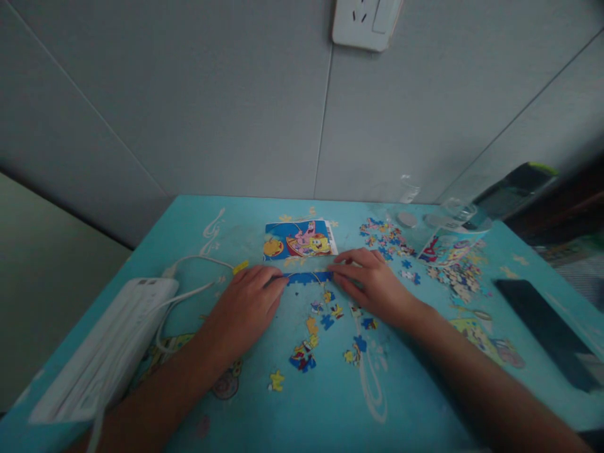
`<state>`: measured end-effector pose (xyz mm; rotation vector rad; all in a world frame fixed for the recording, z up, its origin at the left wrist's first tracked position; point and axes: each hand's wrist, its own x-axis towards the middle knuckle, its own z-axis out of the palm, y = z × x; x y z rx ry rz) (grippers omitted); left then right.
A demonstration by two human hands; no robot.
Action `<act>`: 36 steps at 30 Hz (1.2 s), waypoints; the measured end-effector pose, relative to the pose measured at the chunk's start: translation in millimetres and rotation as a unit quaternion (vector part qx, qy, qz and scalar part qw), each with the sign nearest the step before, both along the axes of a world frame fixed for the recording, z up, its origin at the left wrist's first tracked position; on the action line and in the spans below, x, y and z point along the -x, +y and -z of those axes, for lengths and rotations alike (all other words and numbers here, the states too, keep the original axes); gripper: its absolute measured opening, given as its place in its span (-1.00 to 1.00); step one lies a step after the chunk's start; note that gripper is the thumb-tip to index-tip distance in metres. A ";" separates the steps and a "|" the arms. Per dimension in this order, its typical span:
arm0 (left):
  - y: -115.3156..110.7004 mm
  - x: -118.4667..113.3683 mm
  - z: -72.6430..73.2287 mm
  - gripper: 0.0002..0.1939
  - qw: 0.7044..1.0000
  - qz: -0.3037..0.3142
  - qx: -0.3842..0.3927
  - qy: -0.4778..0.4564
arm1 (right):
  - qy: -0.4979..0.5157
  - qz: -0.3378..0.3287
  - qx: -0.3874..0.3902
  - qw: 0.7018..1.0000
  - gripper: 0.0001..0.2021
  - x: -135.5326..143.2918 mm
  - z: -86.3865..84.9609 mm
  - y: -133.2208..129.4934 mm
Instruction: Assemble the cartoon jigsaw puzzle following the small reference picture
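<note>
A narrow blue strip of joined jigsaw puzzle pieces (309, 277) lies flat on the table, spanning the gap between my hands. My left hand (256, 290) grips its left end, thumb and fingers pressed close there. At the right end, my right hand (370, 281) has its thumb and fingertips closed on the strip's edge. Just behind the strip is a cartoon picture card (299, 240). Loose puzzle pieces (326, 321) and a small joined cluster (302, 357) are scattered in front of the hands.
A larger pile of puzzle pieces (384, 236) spreads at the back right, near a clear container (457, 211) and an upright printed sheet (446, 245). A dark phone-like slab (542, 327) lies at right. On the left are a white power strip (116, 340) and its cables.
</note>
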<state>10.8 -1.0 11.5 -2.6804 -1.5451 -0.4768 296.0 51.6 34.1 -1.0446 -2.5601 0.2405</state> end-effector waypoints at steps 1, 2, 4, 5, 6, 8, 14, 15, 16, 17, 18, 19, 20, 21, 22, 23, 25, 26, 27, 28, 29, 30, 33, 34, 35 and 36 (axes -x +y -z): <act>-0.2 0.2 0.1 -0.76 1.000 0.002 -0.002 0.000 | 0.012 0.013 0.004 1.000 -0.71 -3.8 0.5 1.8; -0.4 0.4 0.3 -0.76 1.000 0.004 -0.005 0.000 | 0.019 0.020 0.009 1.000 -0.72 -7.1 1.2 3.5; -1.0 0.9 0.6 -0.76 1.000 0.003 -0.006 -0.001 | 0.017 0.019 0.018 1.000 -0.76 -11.6 3.3 5.9; -1.2 1.0 0.8 -0.76 1.000 0.002 -0.007 -0.001 | 0.011 0.015 0.021 1.000 -0.77 -12.6 4.3 6.4; -1.4 1.2 0.9 -0.76 1.000 0.001 -0.008 -0.001 | 0.004 0.010 0.024 1.000 -0.78 -12.8 5.2 6.4; -1.4 1.2 0.9 -0.76 1.000 0.001 -0.010 0.000 | -0.006 0.006 0.024 1.000 -0.78 -11.5 6.3 5.5; -0.5 0.0 -0.7 -0.76 1.000 0.004 -0.012 0.000 | -0.026 0.002 0.010 1.000 -0.76 -6.1 4.9 2.6; -0.4 -0.1 -0.6 -0.76 1.000 0.004 -0.012 -0.001 | -0.033 0.000 0.004 0.999 -0.76 -5.7 4.0 2.4; -0.5 -0.1 -0.4 -0.76 1.000 0.004 -0.011 -0.002 | -0.040 -0.004 -0.002 0.999 -0.75 -5.5 3.1 2.2; -0.6 0.0 -0.2 -0.75 1.000 0.004 -0.010 -0.002 | -0.047 -0.007 -0.008 0.999 -0.74 -5.4 2.2 2.0; -0.8 0.0 0.2 -0.76 1.000 0.004 -0.009 -0.002 | -0.055 -0.008 -0.013 0.998 -0.74 -5.2 1.3 1.7; -1.0 0.1 0.4 -0.76 1.000 0.003 -0.008 -0.001 | -0.063 -0.009 -0.017 0.998 -0.74 -5.0 0.4 1.3; -1.2 0.2 0.6 -0.76 1.000 0.001 -0.005 0.001 | -0.072 -0.010 -0.020 0.997 -0.73 -4.7 -0.4 0.9; -1.4 0.1 0.5 -0.76 1.000 -0.001 -0.002 0.002 | -0.080 -0.009 -0.024 0.996 -0.73 -4.1 -1.2 0.3; -1.4 0.0 0.4 -0.76 1.000 -0.002 0.000 0.003 | -0.089 -0.009 -0.028 0.996 -0.72 -3.4 -1.9 -0.3; -1.5 -0.1 0.2 -0.75 1.000 -0.003 0.002 0.004 | -0.098 -0.008 -0.032 0.995 -0.72 -2.5 -2.6 -0.9; -1.4 -0.4 -0.3 -0.75 1.000 -0.001 -0.001 0.001 | -0.112 -0.010 -0.036 0.993 -0.72 -0.5 -3.7 -1.9; -1.3 -0.5 -0.4 -0.75 1.000 0.000 -0.003 0.000 | -0.116 -0.011 -0.035 0.993 -0.72 0.3 -4.0 -2.2; -1.2 -0.6 -0.4 -0.76 1.000 0.000 -0.007 -0.001 | -0.115 -0.012 -0.031 0.993 -0.73 0.7 -4.3 -2.3; -1.2 -0.6 -0.3 -0.76 1.000 0.000 -0.009 -0.001 | -0.110 -0.012 -0.025 0.994 -0.74 0.6 -4.3 -2.3; -1.2 -0.5 -0.1 -0.76 1.000 -0.001 -0.012 0.000 | -0.100 -0.011 -0.018 0.995 -0.75 0.0 -4.2 -2.0; -1.3 -0.5 0.1 -0.76 1.000 0.000 -0.013 0.002 | -0.086 -0.009 -0.009 0.996 -0.75 -1.3 -3.9 -1.5; -1.4 -0.1 0.3 -0.76 1.000 0.002 -0.009 0.003 | -0.045 0.009 0.016 0.999 -0.68 -7.2 -1.9 1.1; -1.4 0.0 0.2 -0.76 1.000 0.002 -0.006 0.003 | -0.037 0.016 0.019 0.999 -0.65 -9.3 -0.8 2.2; -1.4 0.2 0.1 -0.76 1.000 0.001 -0.004 0.003 | -0.033 0.022 0.021 0.999 -0.64 -11.0 0.4 3.4; -1.4 0.3 0.0 -0.75 1.000 0.001 -0.003 0.002 | -0.033 0.026 0.021 0.999 -0.65 -12.2 1.8 4.4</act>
